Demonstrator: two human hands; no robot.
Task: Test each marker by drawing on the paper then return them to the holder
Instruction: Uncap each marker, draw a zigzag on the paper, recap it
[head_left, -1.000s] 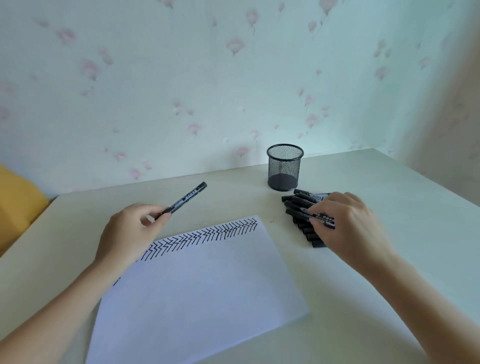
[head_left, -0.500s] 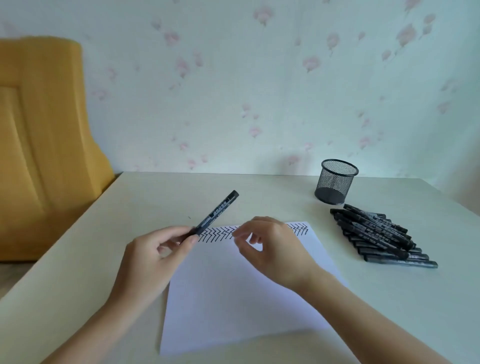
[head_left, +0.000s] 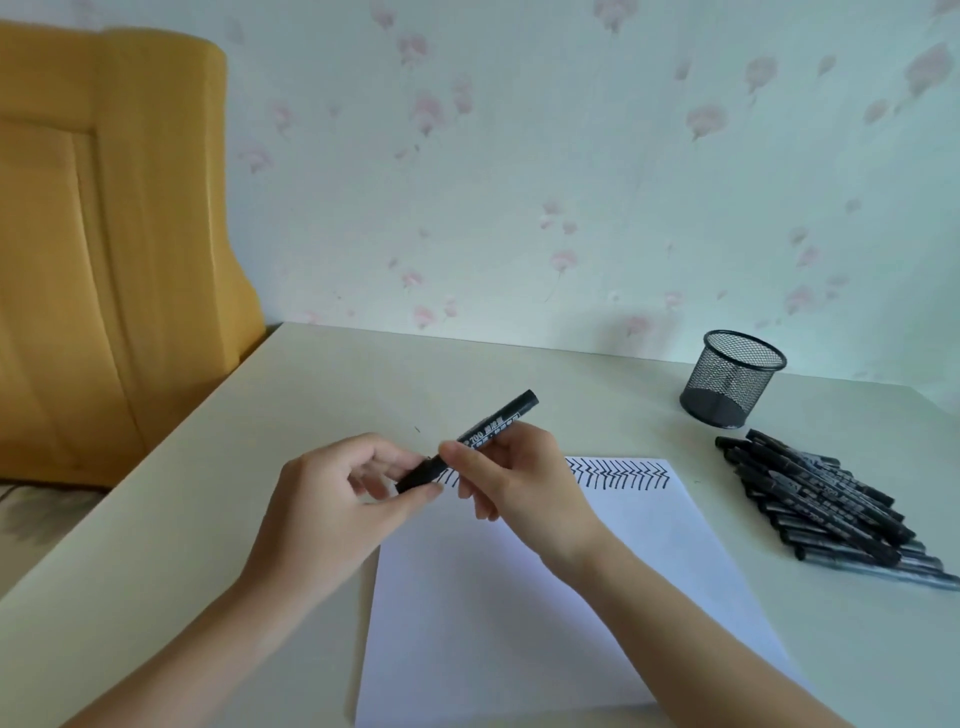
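Both hands hold one black marker above the top edge of the white paper. My left hand pinches its lower cap end. My right hand grips the barrel with thumb and fingers. The marker tilts up to the right. A row of black zigzag strokes runs along the paper's top, partly hidden by my right hand. The black mesh holder stands upright at the back right and looks empty. A pile of several black markers lies in front of it.
The cream table meets a flowered wall at the back. A yellow chair stands off the table's left edge. The paper lies in the middle, with the marker pile to its right.
My right hand left the marker pile, crossed to the left and took hold of the marker held by my left hand. The camera swung to the left.
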